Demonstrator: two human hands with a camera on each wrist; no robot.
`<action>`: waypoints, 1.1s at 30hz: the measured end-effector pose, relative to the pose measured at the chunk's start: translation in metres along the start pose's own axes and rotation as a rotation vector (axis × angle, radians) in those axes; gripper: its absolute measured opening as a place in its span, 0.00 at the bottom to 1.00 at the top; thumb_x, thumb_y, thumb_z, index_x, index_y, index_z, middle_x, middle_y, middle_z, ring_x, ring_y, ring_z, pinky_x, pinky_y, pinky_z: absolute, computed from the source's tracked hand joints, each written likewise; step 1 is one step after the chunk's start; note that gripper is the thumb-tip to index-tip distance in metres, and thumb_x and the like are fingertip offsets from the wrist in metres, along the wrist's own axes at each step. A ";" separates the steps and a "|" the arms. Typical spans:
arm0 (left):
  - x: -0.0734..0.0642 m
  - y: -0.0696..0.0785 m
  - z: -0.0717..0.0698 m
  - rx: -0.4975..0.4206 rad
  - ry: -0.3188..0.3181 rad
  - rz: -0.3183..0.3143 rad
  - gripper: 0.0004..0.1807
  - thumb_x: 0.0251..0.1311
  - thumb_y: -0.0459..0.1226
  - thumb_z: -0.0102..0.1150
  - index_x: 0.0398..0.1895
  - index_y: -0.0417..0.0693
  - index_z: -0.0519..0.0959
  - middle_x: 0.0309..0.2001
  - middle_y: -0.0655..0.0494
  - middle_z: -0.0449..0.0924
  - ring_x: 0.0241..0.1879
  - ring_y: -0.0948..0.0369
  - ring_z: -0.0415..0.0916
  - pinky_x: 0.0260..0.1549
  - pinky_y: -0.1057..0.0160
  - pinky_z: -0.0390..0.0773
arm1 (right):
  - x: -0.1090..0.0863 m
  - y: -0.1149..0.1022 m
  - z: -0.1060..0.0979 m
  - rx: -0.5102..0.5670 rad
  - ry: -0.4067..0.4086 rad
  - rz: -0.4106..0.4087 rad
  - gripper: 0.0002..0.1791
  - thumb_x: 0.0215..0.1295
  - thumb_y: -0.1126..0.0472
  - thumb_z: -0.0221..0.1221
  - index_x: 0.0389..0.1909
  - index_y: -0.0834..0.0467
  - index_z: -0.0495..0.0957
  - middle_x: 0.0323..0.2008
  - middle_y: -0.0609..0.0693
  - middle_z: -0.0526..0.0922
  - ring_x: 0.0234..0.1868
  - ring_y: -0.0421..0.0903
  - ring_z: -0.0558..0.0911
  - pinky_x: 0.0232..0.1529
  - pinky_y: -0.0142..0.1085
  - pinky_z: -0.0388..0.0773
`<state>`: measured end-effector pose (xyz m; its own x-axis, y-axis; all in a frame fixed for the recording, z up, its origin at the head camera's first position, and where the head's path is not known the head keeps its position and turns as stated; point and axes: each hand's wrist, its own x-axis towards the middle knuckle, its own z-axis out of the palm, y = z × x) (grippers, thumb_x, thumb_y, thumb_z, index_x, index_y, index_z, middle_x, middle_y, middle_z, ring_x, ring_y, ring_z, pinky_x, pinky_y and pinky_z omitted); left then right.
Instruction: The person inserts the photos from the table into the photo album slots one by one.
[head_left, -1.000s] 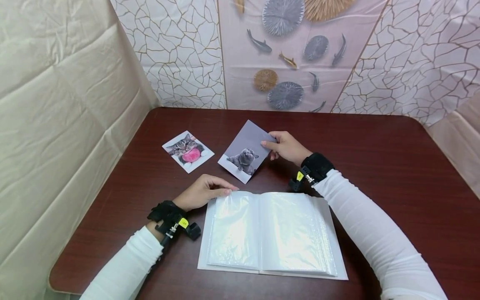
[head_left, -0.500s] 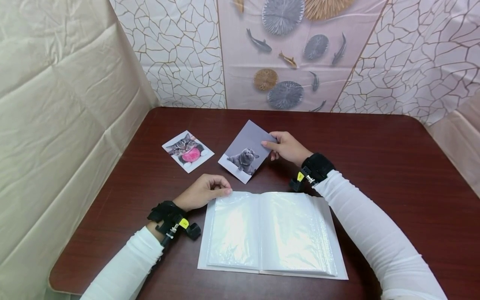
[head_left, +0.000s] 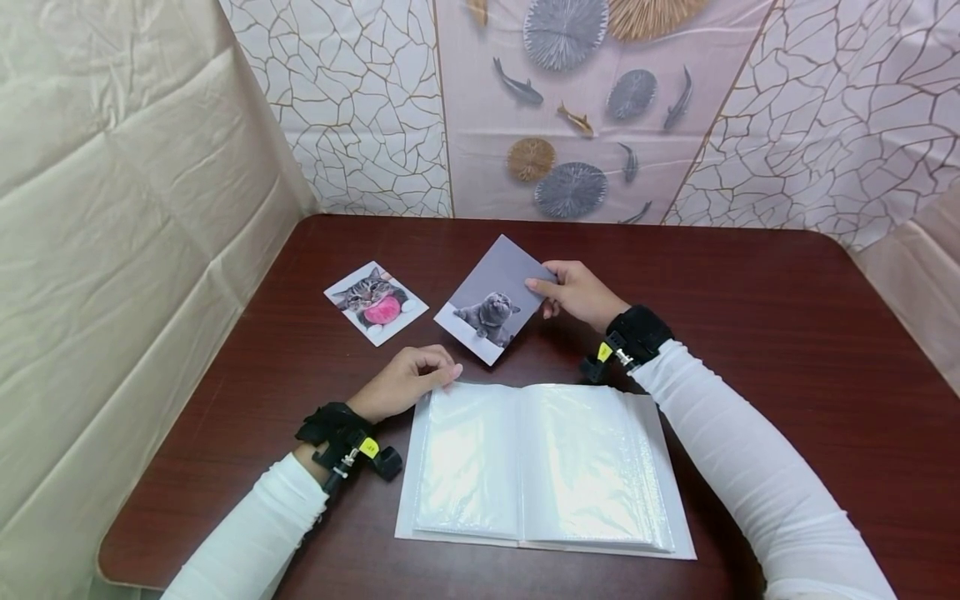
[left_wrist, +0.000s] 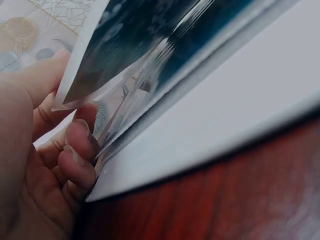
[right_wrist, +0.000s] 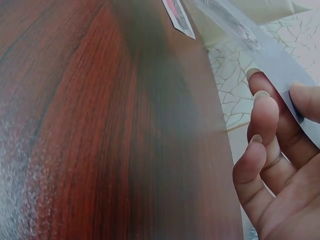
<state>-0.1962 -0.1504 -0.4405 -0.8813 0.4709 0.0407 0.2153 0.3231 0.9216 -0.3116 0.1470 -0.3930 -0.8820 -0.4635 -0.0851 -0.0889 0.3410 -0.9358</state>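
My right hand (head_left: 583,295) pinches the right corner of a photo of a grey cat (head_left: 487,287). In the right wrist view the thumb lies on one face of that photo (right_wrist: 280,55) and fingertips are behind it. An open photo album (head_left: 600,467) with clear plastic pockets lies below. At its top left corner, my left hand (head_left: 405,383) holds the edge of a pocket page. The left wrist view shows the thumb and curled fingers about the page (left_wrist: 130,50), which bears a dark teal picture. A smaller photo of a tabby cat with a pink object (head_left: 375,304) lies to the left.
Everything rests on a dark red-brown wooden table (head_left: 750,333). A patterned cloth (head_left: 495,175) hangs behind its far edge, and a cream cloth (head_left: 150,250) hangs at the left. Black camera straps (head_left: 637,333) circle both wrists.
The right hand has shifted slightly up and right with the grey cat photo. The left fingers have drawn in at the album's corner, from reaching over the page to curled.
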 end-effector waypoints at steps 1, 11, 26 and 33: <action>0.000 0.000 0.000 -0.002 0.005 -0.005 0.19 0.72 0.42 0.59 0.21 0.47 0.80 0.33 0.54 0.78 0.40 0.57 0.74 0.40 0.64 0.72 | 0.000 0.000 0.000 0.003 -0.001 0.000 0.11 0.76 0.57 0.56 0.45 0.63 0.76 0.23 0.45 0.80 0.22 0.42 0.80 0.31 0.36 0.78; -0.002 0.000 -0.002 -0.027 0.033 -0.036 0.22 0.74 0.44 0.56 0.20 0.45 0.76 0.19 0.55 0.63 0.22 0.61 0.58 0.27 0.65 0.62 | -0.001 0.001 0.003 0.035 -0.041 -0.009 0.12 0.77 0.57 0.56 0.47 0.64 0.76 0.22 0.44 0.80 0.22 0.43 0.80 0.31 0.34 0.77; -0.001 -0.002 -0.003 -0.100 0.049 -0.052 0.19 0.73 0.39 0.57 0.23 0.39 0.80 0.16 0.59 0.64 0.18 0.64 0.57 0.22 0.67 0.61 | -0.003 0.001 0.017 0.042 -0.078 -0.026 0.11 0.76 0.58 0.57 0.37 0.62 0.71 0.20 0.48 0.77 0.22 0.45 0.80 0.31 0.34 0.76; -0.001 -0.003 -0.004 -0.139 0.040 -0.023 0.17 0.73 0.37 0.57 0.24 0.36 0.82 0.18 0.58 0.71 0.18 0.64 0.60 0.21 0.68 0.64 | -0.003 -0.002 0.024 0.057 -0.090 -0.043 0.12 0.76 0.58 0.57 0.34 0.61 0.69 0.19 0.48 0.76 0.21 0.46 0.80 0.31 0.34 0.76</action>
<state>-0.1980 -0.1549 -0.4415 -0.9021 0.4305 0.0314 0.1367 0.2159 0.9668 -0.2976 0.1281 -0.3989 -0.8324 -0.5495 -0.0721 -0.0976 0.2733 -0.9570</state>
